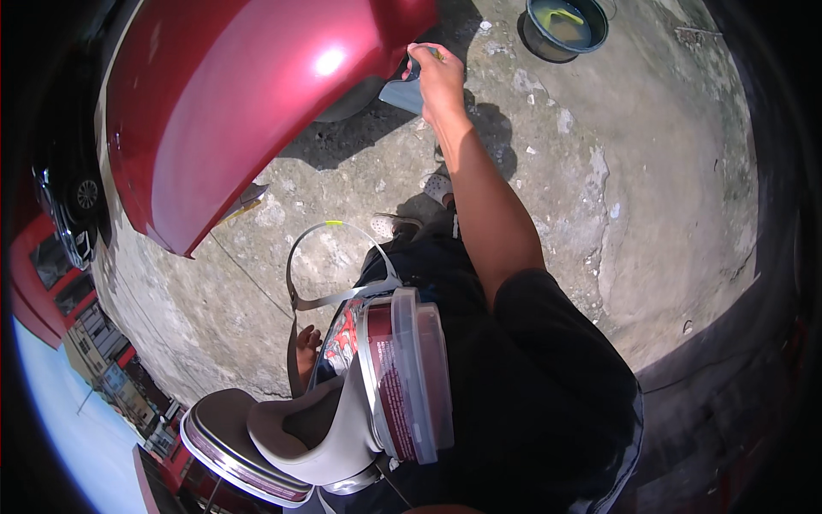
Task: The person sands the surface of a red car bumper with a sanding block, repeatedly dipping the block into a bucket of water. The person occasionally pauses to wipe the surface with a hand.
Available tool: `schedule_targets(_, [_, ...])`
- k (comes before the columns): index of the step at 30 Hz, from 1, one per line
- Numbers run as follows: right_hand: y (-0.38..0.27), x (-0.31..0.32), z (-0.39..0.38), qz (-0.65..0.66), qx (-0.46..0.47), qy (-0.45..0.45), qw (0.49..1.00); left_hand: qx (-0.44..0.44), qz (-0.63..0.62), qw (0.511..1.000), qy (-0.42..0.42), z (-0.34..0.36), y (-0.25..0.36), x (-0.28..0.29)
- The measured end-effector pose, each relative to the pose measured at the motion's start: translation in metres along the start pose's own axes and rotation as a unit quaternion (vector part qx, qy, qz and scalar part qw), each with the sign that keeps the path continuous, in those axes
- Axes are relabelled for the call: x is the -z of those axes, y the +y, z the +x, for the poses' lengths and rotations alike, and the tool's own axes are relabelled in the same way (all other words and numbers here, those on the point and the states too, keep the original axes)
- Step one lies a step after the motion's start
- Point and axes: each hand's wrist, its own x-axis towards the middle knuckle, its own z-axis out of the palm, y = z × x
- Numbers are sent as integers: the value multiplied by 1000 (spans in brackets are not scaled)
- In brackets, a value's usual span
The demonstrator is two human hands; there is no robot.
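My right hand [440, 79] is raised beside the edge of a glossy red car body panel [248, 94], its fingers closed on a thin blue-grey sheet [402, 96] that looks like sandpaper. The sheet hangs just below the panel's right end; whether it touches the panel I cannot tell. Low at my side hangs my left hand [308, 341], fingers slightly apart and loosely curled, with nothing visible in them. A grey respirator mask [325, 428] with maroon filter cartridges hangs at my chest and hides most of my left arm.
Beyond my right hand a black bucket [535, 38] of murky water stands on the rough concrete ground [668, 188], a yellow-green item in it. The mask's strap [295, 257] loops forward. A dark car [73, 206] is parked at far left. Both my shoes [396, 224] are under me.
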Motion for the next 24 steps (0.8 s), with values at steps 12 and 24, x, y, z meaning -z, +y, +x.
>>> schedule_targets(12, [-3, -4, 6, 8, 2, -2, 1000, -5, 3, 1000, -13, 8, -13, 0])
schedule_targets(24, [-6, 0, 19, 16, 9, 11, 1000, 17, -48, 998, 20, 12, -28, -6])
